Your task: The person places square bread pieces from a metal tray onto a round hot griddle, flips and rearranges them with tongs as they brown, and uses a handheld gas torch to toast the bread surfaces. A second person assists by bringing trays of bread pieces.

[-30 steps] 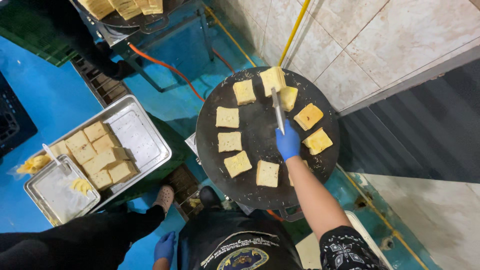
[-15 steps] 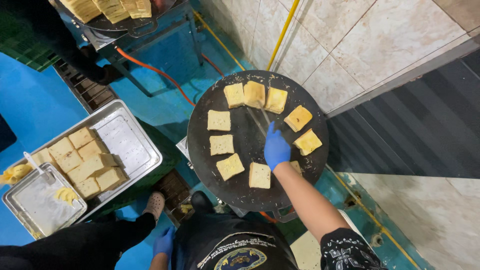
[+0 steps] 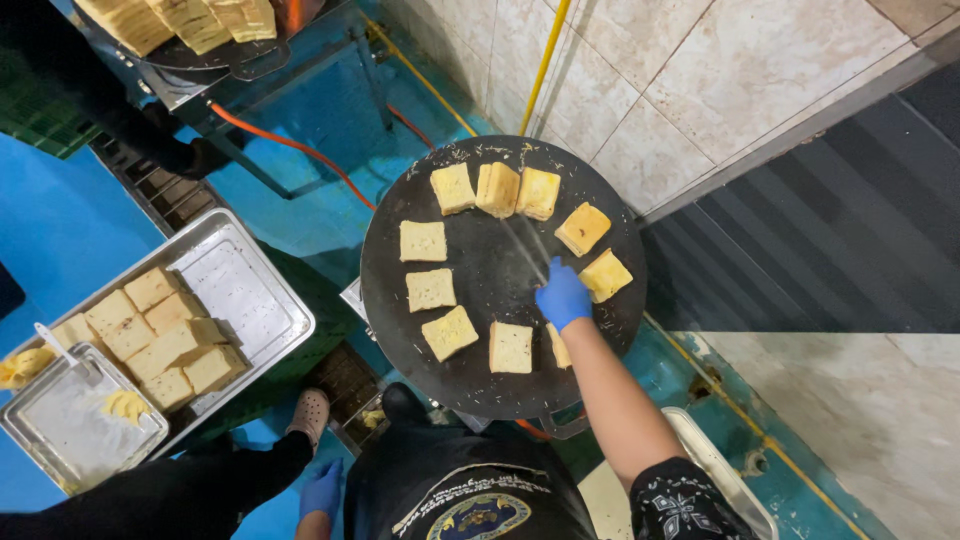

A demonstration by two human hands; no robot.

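A round black griddle [image 3: 480, 385] carries several toasted bread slices in a ring. My right hand [image 3: 562, 295], in a blue glove, hovers over the griddle's right side, next to a golden slice [image 3: 606, 275]. It grips a thin metal blade [image 3: 522, 243], blurred, that points toward the three slices at the far rim [image 3: 497, 189]. Another slice [image 3: 558, 347] lies partly under my wrist. My left hand [image 3: 322, 490], also blue-gloved, hangs low beside my dark apron with nothing visible in it.
A steel tray [image 3: 250, 290] at left holds several pale bread slices; a smaller tray [image 3: 60, 430] has butter and a spoon. Another person's dark leg and clog [image 3: 310, 410] stand by it. A second griddle with stacked bread [image 3: 180, 20] is at top left. Tiled wall at right.
My right hand has drawn the blade back from the far slices toward the near right of the griddle. The far slice it was working on now lies in a row of three.
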